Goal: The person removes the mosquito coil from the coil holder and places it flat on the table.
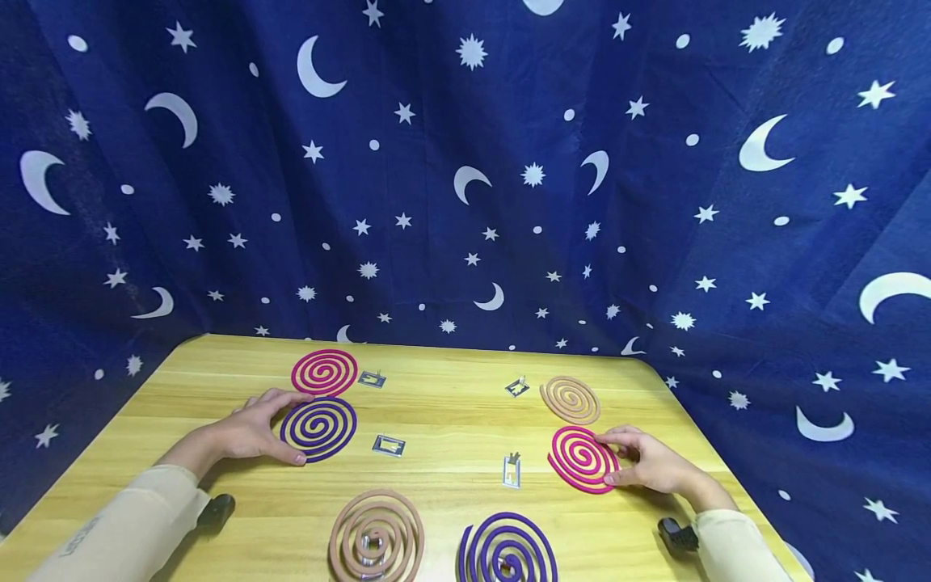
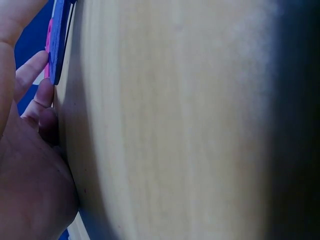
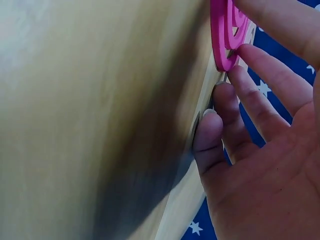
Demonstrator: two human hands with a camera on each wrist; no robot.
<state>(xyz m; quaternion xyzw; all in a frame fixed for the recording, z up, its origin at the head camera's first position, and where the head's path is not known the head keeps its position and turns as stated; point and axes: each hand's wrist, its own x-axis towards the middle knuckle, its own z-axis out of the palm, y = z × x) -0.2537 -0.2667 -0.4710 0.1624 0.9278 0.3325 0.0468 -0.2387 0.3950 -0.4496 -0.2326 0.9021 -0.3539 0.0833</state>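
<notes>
On the left of the table, my left hand [image 1: 256, 426] holds a purple mosquito coil [image 1: 318, 429] by its rim, thumb at the near edge and fingers at the far edge. The left wrist view catches only an edge of that purple coil [image 2: 61, 45] beside the fingers. Over on the right, my right hand [image 1: 647, 461] grips a pink mosquito coil [image 1: 584, 459] along its right edge between thumb and fingers. In the right wrist view the pink coil [image 3: 218, 40] sits at the fingertips, the thumb partly out of frame.
Behind these lie another pink coil [image 1: 324, 373] and a tan coil [image 1: 570, 399]. Nearer the front are a tan coil [image 1: 338, 533] and a purple coil [image 1: 544, 537], each over a metal stand. Several small metal stands [image 1: 389, 445] lie between. A starry blue curtain [image 1: 465, 202] borders the table.
</notes>
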